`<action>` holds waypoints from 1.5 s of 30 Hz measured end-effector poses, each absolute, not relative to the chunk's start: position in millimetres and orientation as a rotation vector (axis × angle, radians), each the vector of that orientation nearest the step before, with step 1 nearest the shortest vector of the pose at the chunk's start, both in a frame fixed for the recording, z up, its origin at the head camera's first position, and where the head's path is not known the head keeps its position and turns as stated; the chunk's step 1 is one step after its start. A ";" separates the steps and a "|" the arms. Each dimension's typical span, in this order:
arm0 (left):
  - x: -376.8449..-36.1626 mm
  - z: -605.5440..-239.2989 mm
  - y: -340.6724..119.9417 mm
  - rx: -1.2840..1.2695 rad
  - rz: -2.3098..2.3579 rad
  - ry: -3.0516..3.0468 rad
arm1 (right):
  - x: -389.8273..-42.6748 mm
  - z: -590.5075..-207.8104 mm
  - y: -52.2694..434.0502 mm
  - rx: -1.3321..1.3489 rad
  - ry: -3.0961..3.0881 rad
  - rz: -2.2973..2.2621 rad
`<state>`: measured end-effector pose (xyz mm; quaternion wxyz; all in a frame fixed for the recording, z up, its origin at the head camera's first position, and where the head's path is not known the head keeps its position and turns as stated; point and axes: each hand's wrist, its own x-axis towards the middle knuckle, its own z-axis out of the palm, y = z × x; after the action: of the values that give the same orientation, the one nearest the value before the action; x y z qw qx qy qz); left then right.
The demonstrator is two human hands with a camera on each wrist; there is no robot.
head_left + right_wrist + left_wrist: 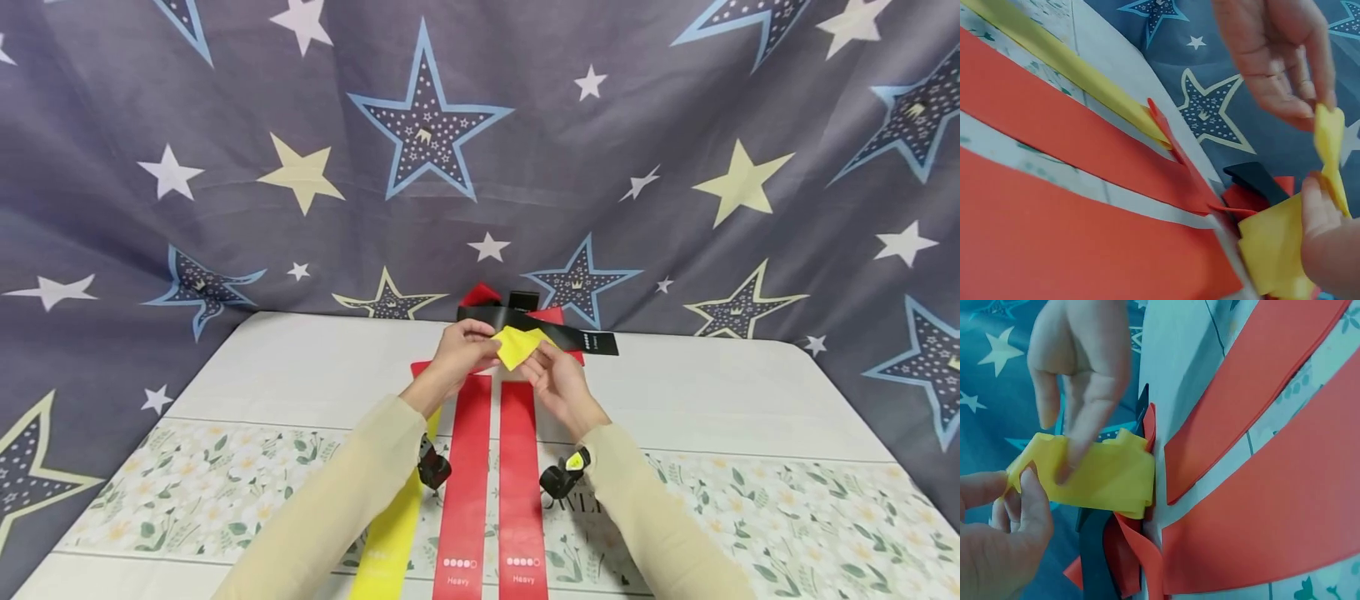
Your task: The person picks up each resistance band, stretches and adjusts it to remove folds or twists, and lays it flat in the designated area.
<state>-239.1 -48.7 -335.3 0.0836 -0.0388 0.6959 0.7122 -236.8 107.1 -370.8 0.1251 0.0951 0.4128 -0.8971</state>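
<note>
A folded yellow resistance band (515, 346) is held up between both hands, above the far edge of the table. My left hand (462, 354) pinches one end of it between thumb and fingers; that pinch shows plainly in the left wrist view, where the band (1107, 478) stretches to the right. My right hand (558, 382) holds the other side of the band, with a digit lying across the yellow face. Part of its grip is hidden in the right wrist view, where the right hand (1332, 240) covers some of the band (1275, 250).
Two red bands (467, 492) marked "Heavy" run toward me, a yellow strip (390, 533) beside them. Behind the hands, black bands (562, 333) and red pieces (480, 294) lie crossed at the table's back edge. A starry curtain (450, 225) hangs behind the floral-covered table (300, 350).
</note>
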 end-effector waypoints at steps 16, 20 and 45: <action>-234.7 -341.4 -50.3 -0.121 1.918 2.004 | -233.6 -349.8 119.0 0.098 1.528 -2.487; -228.3 -338.5 -45.4 -0.069 1.885 1.990 | -233.4 -345.1 121.5 0.124 1.497 -2.512; -174.4 -351.0 -21.9 0.064 1.761 2.058 | -235.3 -342.2 144.6 0.372 1.558 -2.491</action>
<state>-174.4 -21.9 -351.0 0.2145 0.0232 0.7420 0.6347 -235.3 144.6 -342.2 0.0898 0.1251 0.5240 -0.8377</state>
